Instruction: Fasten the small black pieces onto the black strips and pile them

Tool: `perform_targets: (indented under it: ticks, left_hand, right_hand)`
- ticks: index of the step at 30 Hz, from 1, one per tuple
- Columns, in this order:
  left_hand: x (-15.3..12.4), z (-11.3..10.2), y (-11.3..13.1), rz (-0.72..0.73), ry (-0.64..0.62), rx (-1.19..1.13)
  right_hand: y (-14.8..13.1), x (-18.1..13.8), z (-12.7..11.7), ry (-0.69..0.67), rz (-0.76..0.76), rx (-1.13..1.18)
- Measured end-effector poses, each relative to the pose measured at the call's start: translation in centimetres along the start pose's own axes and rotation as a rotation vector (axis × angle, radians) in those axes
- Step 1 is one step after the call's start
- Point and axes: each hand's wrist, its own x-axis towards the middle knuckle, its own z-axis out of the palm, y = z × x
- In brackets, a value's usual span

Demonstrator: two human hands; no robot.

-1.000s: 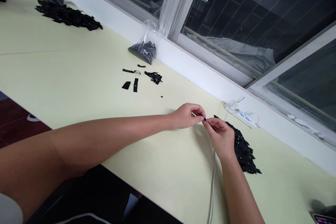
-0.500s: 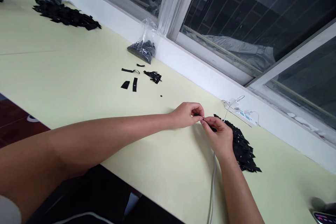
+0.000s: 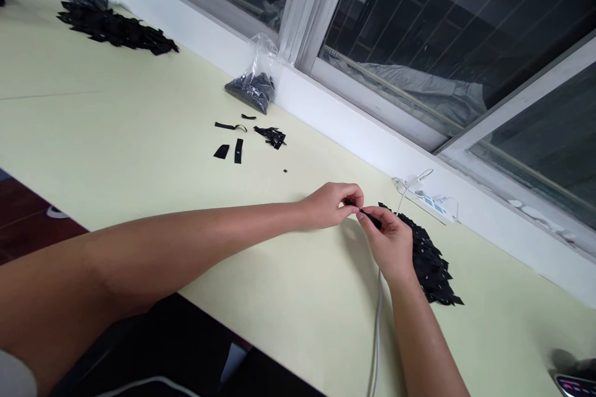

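Observation:
Between my two hands is a short black fabric strip (image 3: 371, 219), held just above the pale yellow table (image 3: 279, 285). My left hand (image 3: 336, 203) pinches one end with thumb and fingers closed. The other end sits in the pinch of my right hand (image 3: 388, 239), whose fingertips meet those of the left. Parts of the strip are hidden by the fingers. Just beyond my right hand lies a heap of black fabric strips (image 3: 431, 263), some with small pale marks.
Loose black strips (image 3: 238, 151) and a small pile (image 3: 272, 135) lie left of centre, near a clear plastic bag (image 3: 255, 84) of dark pieces. Farther left is another black heap (image 3: 118, 30). A power strip (image 3: 431, 203) lies along the wall; a cable (image 3: 378, 329) crosses the table.
The strip between my hands has turned slightly, showing more of its flat side by the right fingers. Both hands stay in nearly the same place.

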Motion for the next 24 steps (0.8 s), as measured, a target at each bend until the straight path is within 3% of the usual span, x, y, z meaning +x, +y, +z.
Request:
perform_targets:
  ticks: [14,24]
  left_hand:
    - [0.0,-0.7,0.3,0.143,-0.066,0.201]
    - [-0.1,-0.3,0.4,0.086,-0.032,0.074]
  right_hand:
    - [-0.3,-0.1,0.1,0.009,-0.026,-0.048]
    - [-1.1,-0.3,-0.2,-0.004,-0.095,-0.110]
